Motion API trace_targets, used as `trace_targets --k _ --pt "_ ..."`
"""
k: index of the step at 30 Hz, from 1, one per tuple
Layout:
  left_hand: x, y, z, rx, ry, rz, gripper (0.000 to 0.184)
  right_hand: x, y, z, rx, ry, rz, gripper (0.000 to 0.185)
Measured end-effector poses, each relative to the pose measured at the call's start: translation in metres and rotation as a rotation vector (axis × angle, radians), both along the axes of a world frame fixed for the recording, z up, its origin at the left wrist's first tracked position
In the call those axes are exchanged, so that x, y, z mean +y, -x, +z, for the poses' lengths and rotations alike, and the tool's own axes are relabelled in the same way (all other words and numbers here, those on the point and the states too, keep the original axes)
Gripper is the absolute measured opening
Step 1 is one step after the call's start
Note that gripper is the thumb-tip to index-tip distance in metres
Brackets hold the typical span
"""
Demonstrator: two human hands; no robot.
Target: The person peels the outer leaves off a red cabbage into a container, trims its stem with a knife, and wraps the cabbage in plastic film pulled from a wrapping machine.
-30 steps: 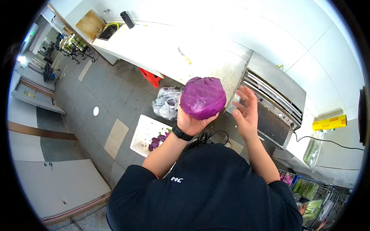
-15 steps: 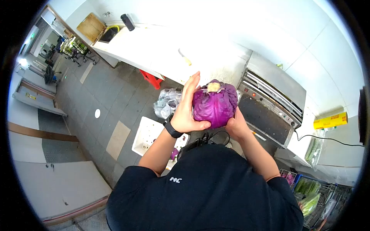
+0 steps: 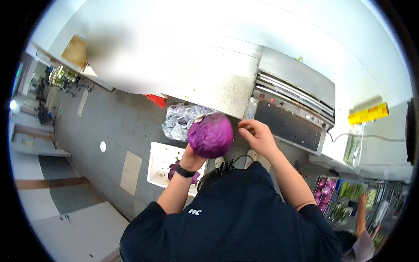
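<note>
A purple cabbage (image 3: 211,136) rests in my left hand (image 3: 192,160), its pale stem end turned to the upper left. My left hand supports it from below and the left, with a black band on the wrist. Just right of the cabbage and apart from it is my right hand (image 3: 257,135), its fingers curled; whether anything small is between them I cannot make out. Beneath the cabbage, a white bin (image 3: 158,165) on the floor holds purple leaves (image 3: 173,169). Behind it lies a clear plastic bag (image 3: 176,123) with wrapped contents.
A metal wrapping machine (image 3: 297,87) stands on the white counter (image 3: 233,91). To its right lies a yellow box (image 3: 369,114). Lower right, another person's arm (image 3: 361,216) reaches over racks of vegetables (image 3: 351,191). Red plastic (image 3: 156,100) shows under the counter.
The cabbage has moved left and down and turned in my left hand. My right hand has let go of it and drawn back. The view has shifted, and another person's arm shows at lower right.
</note>
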State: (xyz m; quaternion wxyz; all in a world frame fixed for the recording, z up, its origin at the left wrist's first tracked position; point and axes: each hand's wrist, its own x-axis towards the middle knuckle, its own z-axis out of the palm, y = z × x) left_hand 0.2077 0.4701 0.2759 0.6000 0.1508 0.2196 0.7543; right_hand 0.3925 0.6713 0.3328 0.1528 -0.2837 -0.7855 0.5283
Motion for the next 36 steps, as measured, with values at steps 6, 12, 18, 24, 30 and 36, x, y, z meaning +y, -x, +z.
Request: trace_targets --k 6,12,18,24,30,36 --pt "-0.065 -0.046 -0.003 0.006 0.143 0.472 0.114 0.075 0.164 -0.071 -0.242 -0.527 0.289 0.034" --pt "-0.116 -0.097 0.006 -0.166 0.216 0.966 0.11 0.117 0.343 -0.147 -0.451 -0.703 0.395 0.039" --pt "-0.169 -0.13 0.001 -0.31 0.277 1.257 0.109 0.129 0.438 -0.215 -0.439 -0.271 0.107 0.043" --pt "-0.139 -0.062 0.008 -0.335 0.23 0.898 0.105 0.137 0.412 -0.263 -0.369 -0.273 0.037 0.026" --pt "-0.061 0.038 -0.019 0.08 0.398 0.536 0.094 0.089 0.208 -0.086 0.3 1.048 0.098 0.049" --pt "0.119 0.046 0.04 0.736 0.229 -0.007 0.077 0.041 -0.093 -0.027 0.051 0.559 -0.332 0.045"
